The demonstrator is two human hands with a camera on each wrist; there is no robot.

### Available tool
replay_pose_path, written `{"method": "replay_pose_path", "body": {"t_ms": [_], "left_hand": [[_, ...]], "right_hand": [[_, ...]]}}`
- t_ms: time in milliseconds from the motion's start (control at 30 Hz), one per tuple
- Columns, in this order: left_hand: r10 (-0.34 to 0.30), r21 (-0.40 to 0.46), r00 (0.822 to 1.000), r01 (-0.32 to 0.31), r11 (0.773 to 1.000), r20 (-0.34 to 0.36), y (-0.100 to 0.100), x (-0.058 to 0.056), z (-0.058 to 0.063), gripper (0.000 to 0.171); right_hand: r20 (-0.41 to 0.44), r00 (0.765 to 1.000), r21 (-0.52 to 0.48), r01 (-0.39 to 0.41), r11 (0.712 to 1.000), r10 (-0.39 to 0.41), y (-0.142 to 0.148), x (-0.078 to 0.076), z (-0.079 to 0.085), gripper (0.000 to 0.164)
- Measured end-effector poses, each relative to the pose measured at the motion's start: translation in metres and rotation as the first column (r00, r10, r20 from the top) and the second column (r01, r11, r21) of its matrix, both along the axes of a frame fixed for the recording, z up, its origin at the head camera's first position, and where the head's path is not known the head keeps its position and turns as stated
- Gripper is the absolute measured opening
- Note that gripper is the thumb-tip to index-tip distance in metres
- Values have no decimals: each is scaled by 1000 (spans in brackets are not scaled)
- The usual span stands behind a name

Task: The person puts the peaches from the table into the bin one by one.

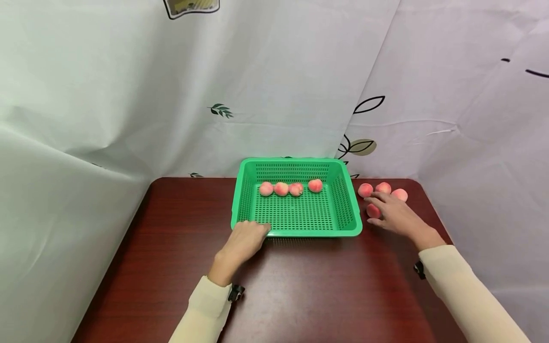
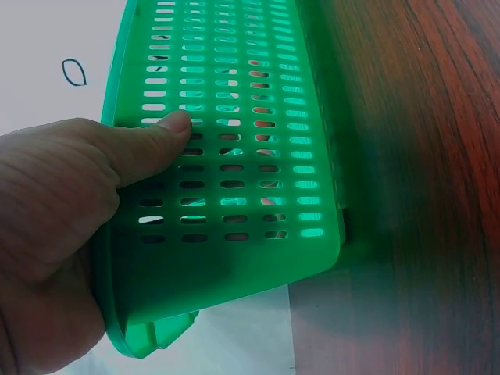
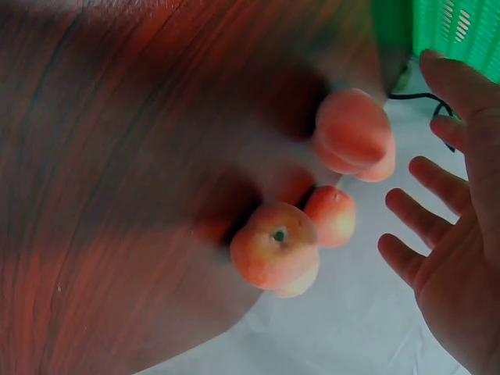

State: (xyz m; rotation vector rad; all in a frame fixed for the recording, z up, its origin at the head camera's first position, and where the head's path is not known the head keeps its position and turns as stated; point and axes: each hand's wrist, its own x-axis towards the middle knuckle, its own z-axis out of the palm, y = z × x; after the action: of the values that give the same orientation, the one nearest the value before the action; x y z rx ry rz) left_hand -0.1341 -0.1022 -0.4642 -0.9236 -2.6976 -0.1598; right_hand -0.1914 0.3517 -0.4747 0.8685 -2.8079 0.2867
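Fingers (image 3: 422, 218), eight peaches (image 1: 281, 189), one basket (image 1: 313, 233)

The person had on a top with long, cream sleeves. The left sleeve (image 1: 203, 309) was one plain colour and ended in a cuff at the wrist. The right sleeve (image 1: 469, 295) was the same cream, with soft creases and a cuff that looked a bit loose. A small black lump (image 1: 236, 293) stuck out from the inner side of the left cuff. It was boxy and bumpy. A black bit (image 1: 419, 270) much like it sat by the right cuff, also on the inner side. Both were too small to see well. The left grip (image 1: 248, 238) was bare, and so was the right grip (image 1: 396, 214). The right one had five fingers with round tips.
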Motion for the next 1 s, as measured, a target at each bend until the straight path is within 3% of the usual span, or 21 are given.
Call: {"method": "replay_pose_path", "body": {"t_ms": [133, 367, 767, 1000], "left_hand": [[6, 2, 1000, -6, 1000, 9, 0, 0, 0, 44], [16, -3, 999, -16, 1000, 35, 0, -1, -2, 42], [17, 8, 998, -17, 1000, 54, 1, -2, -3, 41], [21, 1, 997, -21, 1000, 73, 2, -2, -4, 41]], "right_hand": [[92, 995, 46, 44, 998, -48, -2, -3, -4, 59], [220, 965, 132, 114, 985, -141, -6, -7, -7, 58], [256, 958, 136, 98, 986, -130, -2, -10, -19, 55], [214, 975, 101, 34, 994, -55, -1, -10, -25, 49]]}}
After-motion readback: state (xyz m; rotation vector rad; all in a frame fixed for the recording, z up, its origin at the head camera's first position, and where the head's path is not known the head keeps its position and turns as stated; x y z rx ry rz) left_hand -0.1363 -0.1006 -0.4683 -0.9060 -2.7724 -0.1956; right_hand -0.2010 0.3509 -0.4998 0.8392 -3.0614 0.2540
